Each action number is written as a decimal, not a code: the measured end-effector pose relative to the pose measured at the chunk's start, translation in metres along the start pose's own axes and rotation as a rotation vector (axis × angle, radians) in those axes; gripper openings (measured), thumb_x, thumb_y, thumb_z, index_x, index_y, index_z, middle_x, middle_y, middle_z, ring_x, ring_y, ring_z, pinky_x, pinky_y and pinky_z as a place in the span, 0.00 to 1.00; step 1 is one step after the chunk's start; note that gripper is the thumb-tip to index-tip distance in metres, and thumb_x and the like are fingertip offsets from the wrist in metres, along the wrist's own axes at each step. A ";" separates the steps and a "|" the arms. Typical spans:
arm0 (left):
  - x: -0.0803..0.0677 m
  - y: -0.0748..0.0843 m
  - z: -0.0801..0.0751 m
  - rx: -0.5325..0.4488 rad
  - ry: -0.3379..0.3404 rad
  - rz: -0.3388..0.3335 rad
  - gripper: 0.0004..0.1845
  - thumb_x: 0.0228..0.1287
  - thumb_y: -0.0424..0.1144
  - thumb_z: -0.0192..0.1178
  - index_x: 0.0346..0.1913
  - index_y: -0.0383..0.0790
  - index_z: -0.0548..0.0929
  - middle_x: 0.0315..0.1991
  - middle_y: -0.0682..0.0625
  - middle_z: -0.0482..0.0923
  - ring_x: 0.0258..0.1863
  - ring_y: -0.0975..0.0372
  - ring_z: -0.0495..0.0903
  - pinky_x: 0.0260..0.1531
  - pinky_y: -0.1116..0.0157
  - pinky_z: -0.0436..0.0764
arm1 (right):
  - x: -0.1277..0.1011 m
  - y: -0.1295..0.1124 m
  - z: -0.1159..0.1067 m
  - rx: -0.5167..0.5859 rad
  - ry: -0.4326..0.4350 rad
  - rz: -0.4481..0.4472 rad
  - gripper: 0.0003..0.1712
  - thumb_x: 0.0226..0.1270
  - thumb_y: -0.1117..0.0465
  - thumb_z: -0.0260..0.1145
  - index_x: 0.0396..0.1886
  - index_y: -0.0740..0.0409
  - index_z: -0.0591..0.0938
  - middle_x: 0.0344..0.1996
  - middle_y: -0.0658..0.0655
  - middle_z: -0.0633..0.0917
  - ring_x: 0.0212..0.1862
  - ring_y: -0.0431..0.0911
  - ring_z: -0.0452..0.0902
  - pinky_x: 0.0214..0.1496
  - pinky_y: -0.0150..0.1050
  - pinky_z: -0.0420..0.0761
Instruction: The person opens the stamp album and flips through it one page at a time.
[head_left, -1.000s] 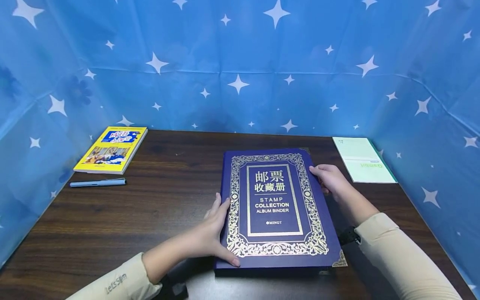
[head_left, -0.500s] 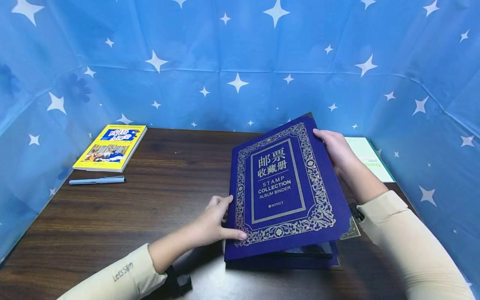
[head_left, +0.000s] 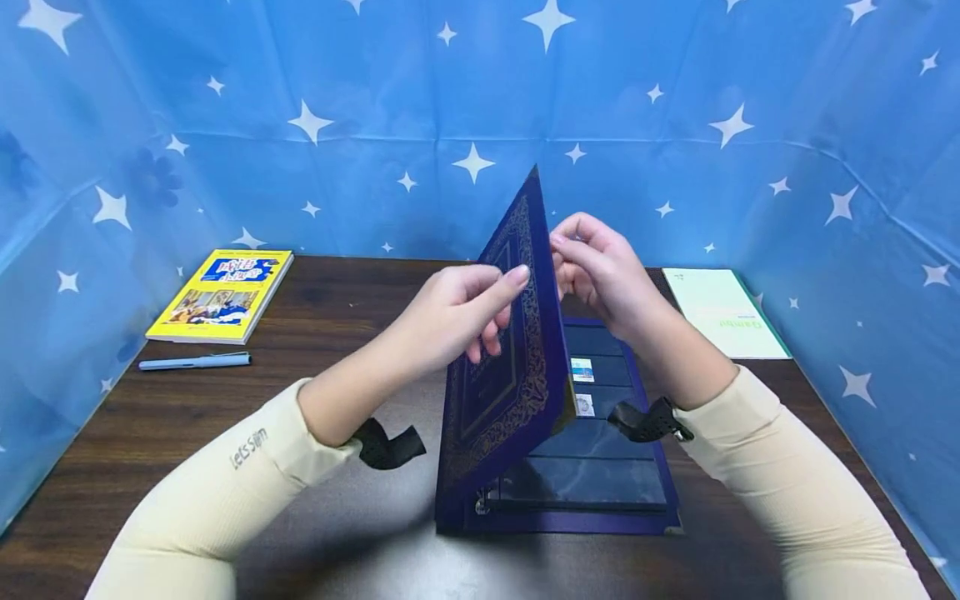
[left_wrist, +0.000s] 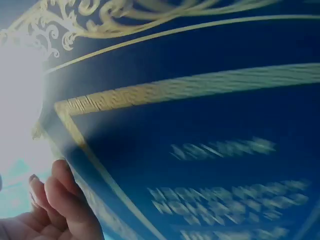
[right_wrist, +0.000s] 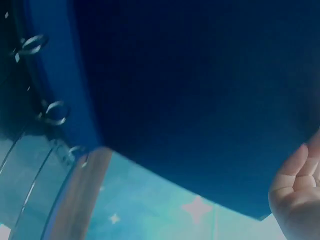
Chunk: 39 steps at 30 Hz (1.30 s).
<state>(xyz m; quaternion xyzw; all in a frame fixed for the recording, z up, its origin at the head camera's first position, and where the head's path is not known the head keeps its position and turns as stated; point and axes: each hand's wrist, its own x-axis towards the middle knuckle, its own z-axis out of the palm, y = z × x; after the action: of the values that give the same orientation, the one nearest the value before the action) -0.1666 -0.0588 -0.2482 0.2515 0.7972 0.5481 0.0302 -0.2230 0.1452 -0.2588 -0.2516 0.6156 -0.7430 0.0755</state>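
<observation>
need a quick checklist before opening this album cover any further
1. Stamp album cover lifted: ok, tilted up, partly open.
2. Right hand gripping it: cannot tell; the hand is at its free edge.
3. Left hand gripping it: not ok, loosely curled on its outer side.
4. Black pocket page lying flat: ok.
5. Yellow book and light-blue pen apart from the cover: ok, both left of it.

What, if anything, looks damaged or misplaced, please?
Nothing stands out: the album is partly open, its cover tilted between the left hand and right hand; the yellow book, pen and pad lie flat.
</observation>
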 end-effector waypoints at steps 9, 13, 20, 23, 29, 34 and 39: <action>0.011 0.016 -0.014 0.067 0.003 -0.094 0.20 0.66 0.45 0.56 0.19 0.35 0.72 0.13 0.43 0.72 0.11 0.55 0.75 0.15 0.58 0.79 | 0.002 -0.008 0.021 -0.242 -0.118 -0.027 0.09 0.74 0.61 0.51 0.36 0.63 0.73 0.26 0.59 0.77 0.24 0.50 0.75 0.31 0.43 0.79; -0.003 0.011 -0.036 0.050 0.020 -0.105 0.18 0.67 0.40 0.53 0.20 0.33 0.70 0.14 0.42 0.73 0.12 0.54 0.77 0.16 0.57 0.79 | -0.005 -0.001 -0.002 -0.490 -0.113 -0.003 0.13 0.74 0.58 0.51 0.42 0.66 0.74 0.32 0.62 0.82 0.26 0.53 0.78 0.33 0.43 0.79; -0.052 -0.016 -0.094 0.083 0.077 -0.106 0.20 0.71 0.41 0.50 0.21 0.35 0.61 0.14 0.52 0.59 0.11 0.61 0.64 0.14 0.64 0.68 | -0.027 0.045 -0.068 -1.023 -0.078 0.207 0.24 0.69 0.44 0.57 0.52 0.58 0.74 0.46 0.57 0.80 0.48 0.53 0.75 0.50 0.48 0.72; -0.075 -0.035 -0.120 0.057 0.092 -0.149 0.19 0.72 0.42 0.48 0.23 0.37 0.61 0.14 0.56 0.55 0.11 0.63 0.56 0.12 0.61 0.60 | -0.036 0.076 -0.095 -1.123 -0.100 0.322 0.42 0.61 0.39 0.62 0.64 0.63 0.65 0.60 0.65 0.71 0.62 0.58 0.65 0.60 0.55 0.65; -0.123 -0.085 -0.157 -0.032 0.045 -0.353 0.14 0.75 0.42 0.44 0.36 0.37 0.74 0.24 0.51 0.78 0.20 0.60 0.80 0.18 0.59 0.79 | -0.053 0.130 -0.134 -1.160 -0.214 0.435 0.69 0.46 0.39 0.74 0.71 0.72 0.44 0.71 0.72 0.42 0.71 0.64 0.38 0.66 0.60 0.48; -0.148 -0.128 -0.161 0.187 0.005 -0.502 0.20 0.75 0.47 0.42 0.33 0.33 0.73 0.21 0.49 0.74 0.21 0.59 0.78 0.22 0.59 0.78 | -0.063 0.140 -0.148 -1.207 -0.220 0.463 0.74 0.39 0.37 0.76 0.70 0.75 0.45 0.70 0.74 0.42 0.70 0.67 0.37 0.65 0.62 0.47; -0.154 -0.162 -0.150 0.579 0.016 -0.534 0.23 0.75 0.44 0.42 0.37 0.24 0.77 0.25 0.39 0.77 0.27 0.49 0.77 0.29 0.54 0.74 | -0.067 0.139 -0.152 -1.261 -0.221 0.473 0.75 0.38 0.34 0.75 0.70 0.76 0.46 0.70 0.75 0.44 0.70 0.67 0.39 0.66 0.61 0.46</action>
<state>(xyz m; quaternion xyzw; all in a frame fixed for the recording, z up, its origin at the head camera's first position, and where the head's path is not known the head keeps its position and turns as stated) -0.1407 -0.2991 -0.3678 0.0292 0.9564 0.2754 0.0932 -0.2641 0.2750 -0.4275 -0.1805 0.9579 -0.1759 0.1374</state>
